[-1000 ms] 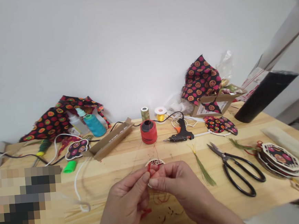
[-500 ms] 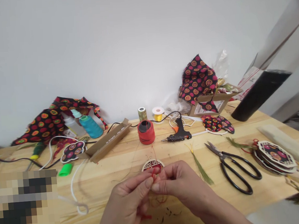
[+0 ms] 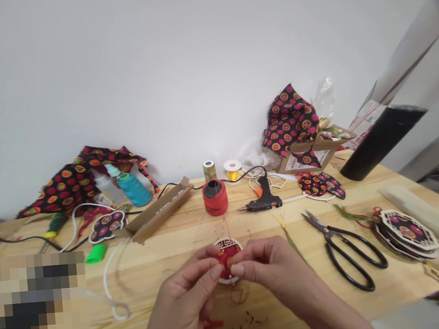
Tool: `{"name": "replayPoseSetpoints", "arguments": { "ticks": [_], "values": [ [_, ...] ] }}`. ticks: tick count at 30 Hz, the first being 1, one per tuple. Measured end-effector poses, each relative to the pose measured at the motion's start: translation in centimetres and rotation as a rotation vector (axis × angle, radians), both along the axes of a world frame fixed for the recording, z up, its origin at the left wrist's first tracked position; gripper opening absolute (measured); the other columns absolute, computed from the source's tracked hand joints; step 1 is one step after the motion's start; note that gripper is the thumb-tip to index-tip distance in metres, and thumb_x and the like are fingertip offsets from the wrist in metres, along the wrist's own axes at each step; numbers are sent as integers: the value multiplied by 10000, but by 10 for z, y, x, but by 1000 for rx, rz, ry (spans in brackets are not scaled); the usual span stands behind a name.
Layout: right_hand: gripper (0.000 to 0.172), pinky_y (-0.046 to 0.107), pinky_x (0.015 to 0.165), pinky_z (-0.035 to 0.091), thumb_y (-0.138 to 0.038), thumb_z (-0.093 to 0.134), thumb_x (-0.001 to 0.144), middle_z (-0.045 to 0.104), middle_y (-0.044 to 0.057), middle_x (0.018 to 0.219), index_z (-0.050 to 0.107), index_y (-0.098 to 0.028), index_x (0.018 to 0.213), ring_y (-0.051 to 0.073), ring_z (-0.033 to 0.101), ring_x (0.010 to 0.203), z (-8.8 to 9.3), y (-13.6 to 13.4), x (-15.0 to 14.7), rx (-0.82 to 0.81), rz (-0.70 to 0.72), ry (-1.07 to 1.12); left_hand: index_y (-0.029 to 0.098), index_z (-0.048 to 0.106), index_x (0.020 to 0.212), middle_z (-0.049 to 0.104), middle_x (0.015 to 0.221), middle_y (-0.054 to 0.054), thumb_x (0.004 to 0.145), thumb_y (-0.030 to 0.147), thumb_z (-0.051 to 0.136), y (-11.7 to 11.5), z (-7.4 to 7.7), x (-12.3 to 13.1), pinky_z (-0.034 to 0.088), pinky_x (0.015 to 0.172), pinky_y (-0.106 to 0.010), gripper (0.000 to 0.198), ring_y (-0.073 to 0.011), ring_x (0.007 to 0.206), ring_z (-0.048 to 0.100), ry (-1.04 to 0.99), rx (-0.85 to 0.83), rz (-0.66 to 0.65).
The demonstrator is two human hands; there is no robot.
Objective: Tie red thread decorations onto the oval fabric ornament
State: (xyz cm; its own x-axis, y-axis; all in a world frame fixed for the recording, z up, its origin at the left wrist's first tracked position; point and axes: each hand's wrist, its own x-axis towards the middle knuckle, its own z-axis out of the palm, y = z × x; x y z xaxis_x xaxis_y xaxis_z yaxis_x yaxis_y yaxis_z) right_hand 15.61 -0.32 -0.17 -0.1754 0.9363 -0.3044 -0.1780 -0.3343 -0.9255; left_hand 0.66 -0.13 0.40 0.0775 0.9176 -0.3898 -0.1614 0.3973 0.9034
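Note:
My left hand and my right hand are both closed in a pinch, fingertips a little apart, with fine red thread between them; the strand itself barely shows. Right behind and under the fingertips lies a round ornament with a pale fretwork rim and red patterned fabric, partly covered by the fingers. A spool of red thread stands beyond it, and a thin strand runs from there toward the ornament. Loops of thread and dark scraps lie on the table below my hands.
Black-handled scissors, a green tassel and a glue gun lie to the right. Farther right is a stack of octagonal ornaments. On the left are a cardboard tray, a teal thread cone and a green cap.
My fingertips have moved apart from being nearly together, uncovering more of the round ornament's red fabric. The view has shifted slightly.

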Motion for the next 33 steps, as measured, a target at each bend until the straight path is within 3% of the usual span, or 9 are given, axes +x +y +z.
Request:
{"name": "replayPoseSetpoints", "arguments": {
  "ticks": [2, 5, 9, 15, 18, 21, 26, 33],
  "values": [
    [175, 249, 635, 389, -308, 758, 595, 666, 17, 649, 726, -151, 664, 117, 539, 618, 1, 1, 1, 1, -34, 27, 189, 757, 651, 575, 1097, -64, 569, 303, 772, -1, 1, 0, 482, 566, -221, 142, -183, 792, 580, 55, 70, 35],
    [214, 254, 642, 390, -317, 788, 555, 671, 19, 658, 732, -151, 678, 119, 544, 619, 1, 1, -3, -31, -42, 90, 201, 748, 596, 575, 1033, -65, 557, 326, 779, -3, 0, -1, 500, 709, -255, 134, -254, 975, 545, 154, 176, 80],
    [235, 247, 635, 387, -318, 813, 507, 658, 6, 641, 725, -157, 655, 109, 534, 604, 0, 1, -11, -37, -87, 154, 235, 756, 630, 563, 1003, -54, 584, 331, 760, -5, -2, -3, 504, 704, -254, 107, -259, 983, 536, 261, 231, 66],
    [219, 236, 586, 377, -307, 794, 530, 596, -14, 559, 659, -136, 559, 93, 492, 555, 4, 2, -14, 8, -116, 141, 244, 763, 628, 623, 984, -57, 608, 289, 744, -4, 0, -3, 486, 755, -240, 53, -249, 994, 547, 235, 285, 15],
    [183, 228, 558, 369, -267, 745, 583, 562, -26, 542, 622, -136, 549, 85, 471, 541, 8, 2, -14, 43, -110, 94, 231, 761, 657, 652, 769, -41, 620, 284, 742, -5, -1, -4, 482, 626, -222, 67, -197, 782, 591, 191, 201, -17],
    [144, 224, 548, 382, -214, 707, 593, 548, -33, 538, 596, -138, 543, 84, 476, 538, 13, 2, -15, 66, -111, 58, 205, 741, 748, 498, 443, 40, 659, 315, 720, -7, -4, -5, 351, 419, -187, 143, -96, 437, 433, 77, 68, -60],
    [132, 240, 574, 434, -199, 673, 612, 566, -28, 527, 572, -144, 547, 99, 531, 539, 22, 3, -15, 55, -106, 30, 168, 707, 836, 528, 467, 32, 724, 314, 666, -10, -3, -5, 261, 421, -192, 189, -63, 408, 369, -106, 32, -74],
    [142, 235, 524, 401, -157, 595, 693, 511, -50, 430, 531, -158, 566, 87, 481, 446, 24, 4, -15, 147, -38, -19, 134, 706, 677, 560, 543, -6, 755, 338, 627, -9, -1, -5, 228, 424, -210, 232, -58, 420, 338, -85, 33, -162]
  ]
}}
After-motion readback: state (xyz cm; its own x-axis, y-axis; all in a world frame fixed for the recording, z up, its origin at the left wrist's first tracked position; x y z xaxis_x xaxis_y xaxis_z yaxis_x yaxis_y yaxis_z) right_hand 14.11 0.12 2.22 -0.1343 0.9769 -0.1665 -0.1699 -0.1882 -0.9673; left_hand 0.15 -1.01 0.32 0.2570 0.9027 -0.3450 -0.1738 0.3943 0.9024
